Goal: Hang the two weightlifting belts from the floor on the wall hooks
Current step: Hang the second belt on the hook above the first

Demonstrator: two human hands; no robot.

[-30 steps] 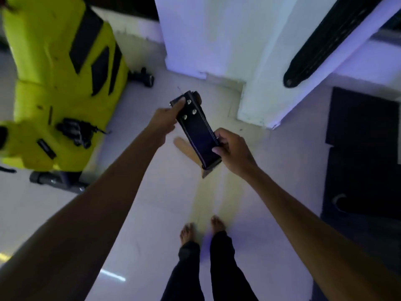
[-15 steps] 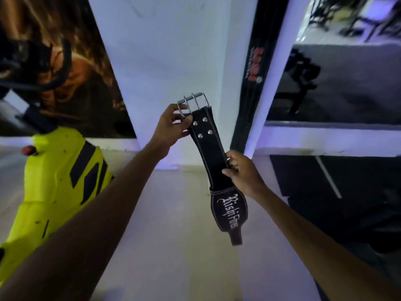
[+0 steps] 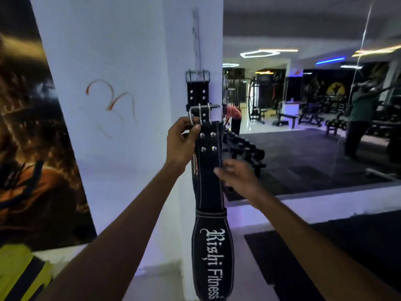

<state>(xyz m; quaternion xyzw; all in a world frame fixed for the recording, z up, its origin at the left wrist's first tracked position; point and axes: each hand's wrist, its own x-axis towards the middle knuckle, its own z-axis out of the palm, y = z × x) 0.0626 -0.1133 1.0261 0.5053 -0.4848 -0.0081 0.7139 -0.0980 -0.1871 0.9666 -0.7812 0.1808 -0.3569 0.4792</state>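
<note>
Belt: stiff black leather weightlifting belt (image 3: 210,170), judged heavy, pinched by left hand (image 3: 182,144) fingers just below steel buckle (image 3: 205,114).
Right hand (image 3: 236,177): fingers spread, beside strap; contact cannot be told.

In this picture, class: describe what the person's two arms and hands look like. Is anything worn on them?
Both forearms are bare up to the frame's edge: no sleeves, gloves, watch or bands show. The left hand and right hand carry no visible rings, though the right one is blurred.
</note>
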